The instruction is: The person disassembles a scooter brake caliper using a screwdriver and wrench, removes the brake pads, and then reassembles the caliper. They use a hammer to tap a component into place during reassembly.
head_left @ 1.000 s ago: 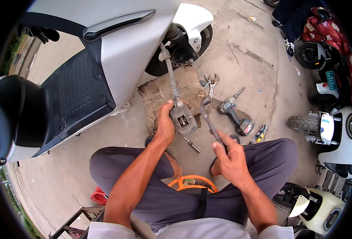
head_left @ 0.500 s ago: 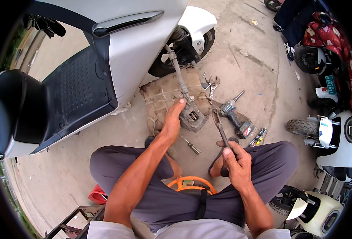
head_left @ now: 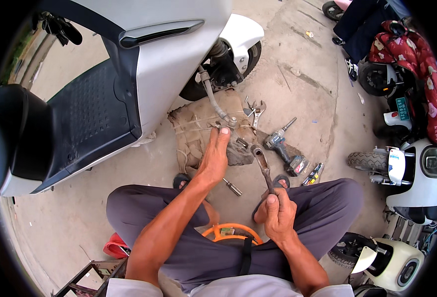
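My left hand (head_left: 212,159) is closed around a dirty grey brake caliper (head_left: 240,145), its thumb on top near the bolt where a grey hose (head_left: 211,95) joins. That hose runs up toward the front wheel of a white scooter (head_left: 181,59). My right hand (head_left: 281,216) grips the handle of a worn wrench (head_left: 264,167). Its ring-shaped head points away from me, close to the caliper's right side; I cannot tell whether they touch. Beneath the caliper lies a stained tan padded bundle (head_left: 191,123), tied with cords.
Right of the bundle lie an adjustable wrench (head_left: 258,112), a cordless impact driver (head_left: 284,148) and a small yellow-and-black tool (head_left: 313,174). A screwdriver (head_left: 233,187) rests by my feet. An orange ring-shaped frame (head_left: 233,230) is between my legs. Parked scooters (head_left: 414,173) line the right side; a person (head_left: 359,29) stands beyond.
My right hand has brought the wrench head left, closer to the caliper. The caliper has turned slightly in my left hand, and the whole view has shifted a little.
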Available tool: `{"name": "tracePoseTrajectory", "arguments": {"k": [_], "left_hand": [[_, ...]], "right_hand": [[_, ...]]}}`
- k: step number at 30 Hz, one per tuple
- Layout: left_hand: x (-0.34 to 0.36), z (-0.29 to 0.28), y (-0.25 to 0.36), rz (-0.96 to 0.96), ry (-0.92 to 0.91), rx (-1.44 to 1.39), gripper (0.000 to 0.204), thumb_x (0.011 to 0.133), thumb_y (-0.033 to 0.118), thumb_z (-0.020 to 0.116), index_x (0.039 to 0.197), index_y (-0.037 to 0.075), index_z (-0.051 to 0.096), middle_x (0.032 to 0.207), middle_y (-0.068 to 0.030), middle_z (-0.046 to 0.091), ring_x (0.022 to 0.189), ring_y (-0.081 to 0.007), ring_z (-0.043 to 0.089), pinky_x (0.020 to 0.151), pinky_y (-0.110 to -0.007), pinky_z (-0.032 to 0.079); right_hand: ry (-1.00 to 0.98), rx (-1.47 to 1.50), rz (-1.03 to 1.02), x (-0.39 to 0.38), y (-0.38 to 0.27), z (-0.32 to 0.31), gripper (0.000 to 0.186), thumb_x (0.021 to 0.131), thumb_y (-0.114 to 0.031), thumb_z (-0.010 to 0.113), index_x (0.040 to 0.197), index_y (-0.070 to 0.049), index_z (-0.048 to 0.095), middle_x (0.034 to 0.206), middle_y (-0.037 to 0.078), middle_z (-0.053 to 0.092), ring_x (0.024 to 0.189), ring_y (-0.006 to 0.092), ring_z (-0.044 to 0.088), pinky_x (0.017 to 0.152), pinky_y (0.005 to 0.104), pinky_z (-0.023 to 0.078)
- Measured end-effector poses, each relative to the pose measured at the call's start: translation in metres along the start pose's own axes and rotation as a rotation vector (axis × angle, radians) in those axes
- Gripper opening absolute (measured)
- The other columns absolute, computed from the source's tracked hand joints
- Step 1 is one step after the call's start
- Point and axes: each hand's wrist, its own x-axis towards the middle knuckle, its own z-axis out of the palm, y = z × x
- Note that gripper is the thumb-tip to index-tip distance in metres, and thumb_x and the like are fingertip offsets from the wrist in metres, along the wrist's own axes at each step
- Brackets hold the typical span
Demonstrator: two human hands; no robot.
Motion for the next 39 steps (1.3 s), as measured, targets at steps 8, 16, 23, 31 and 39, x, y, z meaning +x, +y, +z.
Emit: {"name": "tracePoseTrajectory", "arguments": {"k": [8,16,23,31,39], "left_hand": [[-0.001,0.001,-0.008,-0.104,0.043,0.052,0.101,0.105,0.068,0.026,0.156,-0.018,0.014,0.162,-0.0375,0.023,0.155,-0.0429,0.021,0.126,-0.041,0.016],[-0.011,0.003,0.016,-0.104,0.073,0.039,0.095,0.108,0.064,0.031,0.154,-0.019,0.022,0.159,-0.0342,0.031,0.153,-0.0388,0.027,0.125,-0.04,0.019],[-0.009,-0.002,0.015,-0.107,0.018,0.084,0.101,0.105,0.068,0.032,0.154,-0.019,0.019,0.158,-0.0384,0.03,0.152,-0.0429,0.027,0.124,-0.042,0.023],[-0.012,0.001,0.024,-0.081,0.086,0.12,0.107,0.102,0.073,0.035,0.154,-0.02,0.02,0.156,-0.0414,0.032,0.151,-0.0445,0.03,0.124,-0.041,0.023],[-0.011,-0.003,0.021,-0.098,0.053,0.1,0.107,0.102,0.073,0.036,0.154,-0.019,0.019,0.156,-0.0406,0.031,0.151,-0.0442,0.029,0.124,-0.042,0.023]], "right_hand": [[-0.002,-0.152,-0.07,0.007,0.007,0.012,0.014,0.105,-0.012,0.055,0.097,-0.002,0.059,0.063,0.011,0.055,0.048,0.0315,0.056,0.048,0.0408,0.041],[0.066,-0.074,-0.132,0.006,0.006,0.011,0.014,0.105,-0.014,0.057,0.098,-0.002,0.058,0.061,0.012,0.054,0.051,0.0342,0.057,0.05,0.0419,0.042],[0.046,-0.158,-0.15,0.002,0.012,0.013,0.011,0.103,-0.012,0.059,0.099,-0.001,0.058,0.065,0.016,0.057,0.055,0.0389,0.06,0.051,0.0451,0.044],[0.078,-0.11,-0.306,0.01,0.017,0.016,0.01,0.101,-0.009,0.06,0.097,0.0,0.059,0.069,0.017,0.059,0.054,0.0371,0.06,0.051,0.0439,0.046],[0.127,-0.122,-0.301,0.014,0.015,0.02,0.01,0.101,-0.011,0.061,0.1,-0.001,0.059,0.066,0.016,0.057,0.053,0.0361,0.059,0.049,0.0432,0.044]]}}
